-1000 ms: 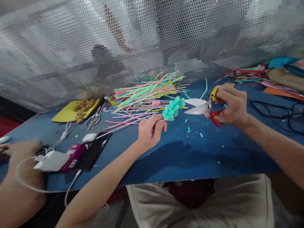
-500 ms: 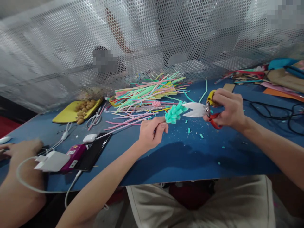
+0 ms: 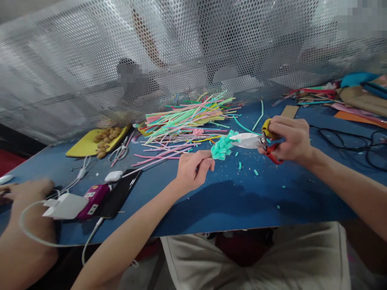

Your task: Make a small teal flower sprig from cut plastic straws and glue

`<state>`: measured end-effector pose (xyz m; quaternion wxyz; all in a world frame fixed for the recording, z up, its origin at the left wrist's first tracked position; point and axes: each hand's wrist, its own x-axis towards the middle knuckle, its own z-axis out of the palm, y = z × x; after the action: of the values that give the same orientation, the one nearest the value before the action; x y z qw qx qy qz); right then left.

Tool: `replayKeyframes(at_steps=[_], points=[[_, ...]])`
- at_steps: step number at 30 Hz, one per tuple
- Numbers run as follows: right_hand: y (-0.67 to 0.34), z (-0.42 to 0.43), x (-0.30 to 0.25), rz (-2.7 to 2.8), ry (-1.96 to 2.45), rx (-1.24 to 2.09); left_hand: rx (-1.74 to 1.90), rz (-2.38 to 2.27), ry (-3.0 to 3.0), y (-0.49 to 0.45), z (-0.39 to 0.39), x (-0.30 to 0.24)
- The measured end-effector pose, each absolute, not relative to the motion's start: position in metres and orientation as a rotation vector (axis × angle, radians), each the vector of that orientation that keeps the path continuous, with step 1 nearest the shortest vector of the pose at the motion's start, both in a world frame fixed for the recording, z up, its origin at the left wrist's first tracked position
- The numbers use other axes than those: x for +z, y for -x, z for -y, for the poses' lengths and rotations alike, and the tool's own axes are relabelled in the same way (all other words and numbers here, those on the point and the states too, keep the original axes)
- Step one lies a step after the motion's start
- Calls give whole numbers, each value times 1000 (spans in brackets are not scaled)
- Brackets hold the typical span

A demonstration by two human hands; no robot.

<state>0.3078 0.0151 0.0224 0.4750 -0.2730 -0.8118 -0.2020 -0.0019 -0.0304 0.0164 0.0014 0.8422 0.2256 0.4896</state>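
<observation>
Scissors (image 3: 262, 141) clamped in the right hand (image 3: 292, 139) lie right of the green tuft (image 3: 222, 147), blades (image 3: 248, 141) seemingly touching its tip; the left hand (image 3: 194, 170), nearer, pinches its base, long axis slanting toward the blades.

I hold a turquoise tuft (image 3: 222, 147) by its lower left end, pinched between thumb and fingers of my left hand (image 3: 194, 170). It is a bushy cluster of short, fuzzy pieces, tilted up toward the right, raised over the worktop (image 3: 320, 201) between its near and far edges. In my right hand (image 3: 292, 137) are scissors (image 3: 248, 141) with a yellow upper loop, a red lower one and pale metal blades, nearly together and pointing toward the worktop's left edge. Their tips overlap the tuft's right end; I cannot tell whether they touch it.
</observation>
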Motion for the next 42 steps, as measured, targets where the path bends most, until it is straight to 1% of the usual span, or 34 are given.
replayKeyframes(at_steps=[6,9,23,34,42], points=[[-309,-14,22,1995,751,-477,1533,-722,-2668,0,34,19],[-308,-15,23,1994,712,-471,1534,-731,-2663,1,33,17],[-312,-11,30,2003,622,-637,1497,-652,-2652,0,34,18],[-307,-8,30,2061,620,-566,1496,-690,-2579,-3,38,18],[-310,-11,29,2056,662,-624,1476,-730,-2519,-2,38,16]])
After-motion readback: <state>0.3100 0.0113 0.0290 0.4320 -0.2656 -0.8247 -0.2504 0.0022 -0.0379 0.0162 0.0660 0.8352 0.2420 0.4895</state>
